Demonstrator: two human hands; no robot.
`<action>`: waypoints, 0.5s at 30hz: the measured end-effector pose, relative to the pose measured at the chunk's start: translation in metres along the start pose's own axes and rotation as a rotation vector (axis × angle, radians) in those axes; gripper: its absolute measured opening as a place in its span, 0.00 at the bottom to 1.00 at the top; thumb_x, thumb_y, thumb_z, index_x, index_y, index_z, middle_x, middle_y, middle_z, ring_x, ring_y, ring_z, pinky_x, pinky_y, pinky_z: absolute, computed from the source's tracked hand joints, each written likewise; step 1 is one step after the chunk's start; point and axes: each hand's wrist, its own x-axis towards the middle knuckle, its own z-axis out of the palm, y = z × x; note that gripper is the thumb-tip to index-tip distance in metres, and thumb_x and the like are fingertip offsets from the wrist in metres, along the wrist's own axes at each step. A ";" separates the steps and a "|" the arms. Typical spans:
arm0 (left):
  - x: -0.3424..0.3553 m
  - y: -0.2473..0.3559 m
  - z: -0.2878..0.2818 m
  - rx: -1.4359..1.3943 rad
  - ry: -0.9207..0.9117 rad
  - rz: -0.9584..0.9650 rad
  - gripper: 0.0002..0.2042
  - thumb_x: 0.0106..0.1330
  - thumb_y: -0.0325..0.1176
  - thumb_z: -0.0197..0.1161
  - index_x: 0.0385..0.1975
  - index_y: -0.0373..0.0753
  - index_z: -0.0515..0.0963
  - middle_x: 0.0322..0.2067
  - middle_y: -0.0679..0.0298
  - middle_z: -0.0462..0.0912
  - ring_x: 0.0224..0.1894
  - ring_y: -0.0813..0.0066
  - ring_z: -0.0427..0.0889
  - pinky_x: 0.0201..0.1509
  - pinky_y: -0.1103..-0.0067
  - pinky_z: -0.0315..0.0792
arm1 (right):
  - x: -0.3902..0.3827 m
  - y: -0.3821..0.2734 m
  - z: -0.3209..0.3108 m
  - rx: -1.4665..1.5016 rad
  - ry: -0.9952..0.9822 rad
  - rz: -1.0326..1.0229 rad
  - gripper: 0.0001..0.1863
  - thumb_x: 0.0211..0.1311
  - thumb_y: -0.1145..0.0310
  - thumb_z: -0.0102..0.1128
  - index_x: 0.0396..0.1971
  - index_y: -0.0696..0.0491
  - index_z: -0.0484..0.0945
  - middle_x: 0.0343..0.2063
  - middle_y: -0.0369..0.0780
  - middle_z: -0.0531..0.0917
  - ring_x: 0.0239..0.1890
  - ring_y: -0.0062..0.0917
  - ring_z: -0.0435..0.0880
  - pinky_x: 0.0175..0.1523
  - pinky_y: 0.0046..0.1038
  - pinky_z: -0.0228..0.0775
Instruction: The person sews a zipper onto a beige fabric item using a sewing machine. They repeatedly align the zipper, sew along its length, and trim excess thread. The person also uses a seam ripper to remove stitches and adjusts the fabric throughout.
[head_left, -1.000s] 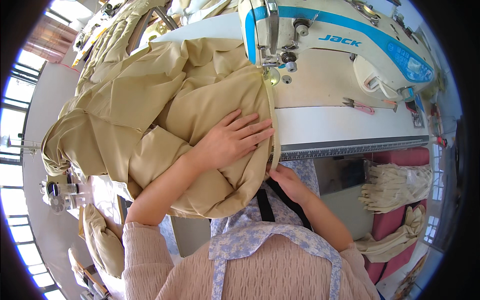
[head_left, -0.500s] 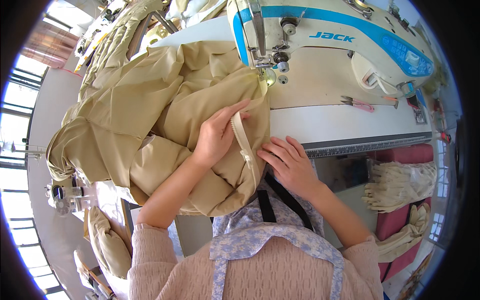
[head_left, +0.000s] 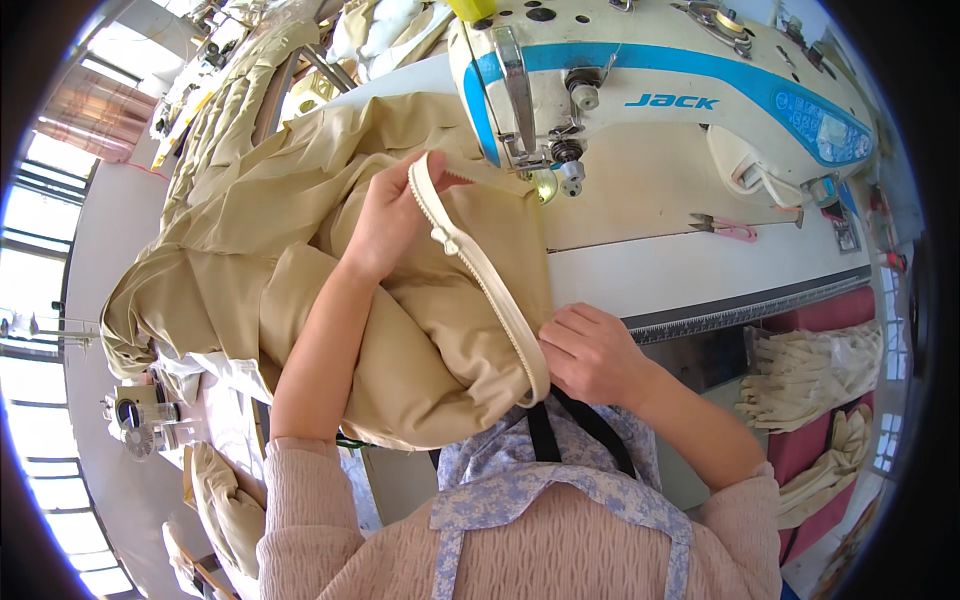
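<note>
A tan padded garment [head_left: 300, 290] lies bunched over the table's left part and hangs off its front edge. Along its right side a cream zipper tape [head_left: 490, 285] with teeth and a slider [head_left: 446, 240] curves in a raised loop. My left hand [head_left: 392, 215] is closed on the upper part of the zipper, lifting it off the cloth. Lower right, my right hand [head_left: 590, 350] has its fingers curled against the garment's edge beside the zipper; its fingertips are partly hidden. The garment's far corner lies under the needle area of a white and blue sewing machine [head_left: 640, 75].
Pink-handled thread snips [head_left: 725, 227] lie on the machine table, right of the garment. A ruler strip [head_left: 750, 305] runs along its front edge. Off to the right are cream gloves [head_left: 810, 375] on a red surface. A small clear fan [head_left: 140, 435] stands at the left.
My left hand has moved up and left, raising the zipper into a wider loop. The right hand has shifted slightly down, its spread fingers now curled in at the garment's edge.
</note>
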 end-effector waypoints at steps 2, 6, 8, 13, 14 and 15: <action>-0.025 0.014 0.018 0.286 -0.075 0.249 0.12 0.76 0.33 0.61 0.49 0.30 0.80 0.47 0.57 0.87 0.52 0.69 0.86 0.60 0.69 0.79 | -0.016 0.003 -0.008 0.035 -0.146 0.048 0.07 0.48 0.73 0.65 0.29 0.57 0.80 0.38 0.39 0.80 0.44 0.32 0.81 0.52 0.35 0.78; -0.056 0.001 0.061 0.873 -0.122 0.748 0.14 0.57 0.24 0.69 0.44 0.33 0.80 0.46 0.55 0.87 0.51 0.56 0.87 0.61 0.61 0.80 | -0.011 0.008 0.000 0.002 0.051 -0.019 0.09 0.51 0.73 0.64 0.33 0.58 0.82 0.41 0.41 0.81 0.50 0.34 0.81 0.58 0.38 0.78; -0.063 -0.014 0.073 0.926 -0.117 0.761 0.14 0.56 0.24 0.69 0.43 0.34 0.80 0.47 0.56 0.86 0.50 0.55 0.86 0.59 0.63 0.81 | -0.010 0.011 0.004 -0.101 0.082 0.025 0.11 0.51 0.73 0.63 0.35 0.59 0.83 0.42 0.42 0.82 0.51 0.36 0.82 0.61 0.39 0.77; -0.063 -0.024 0.075 0.914 -0.090 0.691 0.17 0.57 0.23 0.68 0.48 0.33 0.81 0.50 0.57 0.85 0.47 0.56 0.86 0.51 0.67 0.82 | -0.011 0.021 0.012 -0.089 0.098 0.053 0.14 0.52 0.74 0.63 0.40 0.60 0.82 0.43 0.42 0.82 0.51 0.35 0.82 0.59 0.36 0.77; -0.060 -0.023 0.074 0.929 -0.082 0.696 0.18 0.57 0.23 0.68 0.49 0.33 0.81 0.51 0.57 0.85 0.47 0.56 0.85 0.50 0.68 0.82 | -0.011 0.023 0.011 -0.045 0.086 0.052 0.14 0.52 0.74 0.63 0.40 0.60 0.82 0.43 0.42 0.82 0.51 0.34 0.82 0.59 0.35 0.77; -0.056 -0.022 0.072 0.918 -0.076 0.707 0.19 0.56 0.22 0.68 0.50 0.33 0.80 0.50 0.57 0.84 0.47 0.57 0.85 0.51 0.67 0.81 | -0.011 0.025 0.010 -0.027 0.089 0.041 0.14 0.52 0.74 0.63 0.40 0.60 0.82 0.42 0.41 0.82 0.50 0.34 0.82 0.58 0.35 0.78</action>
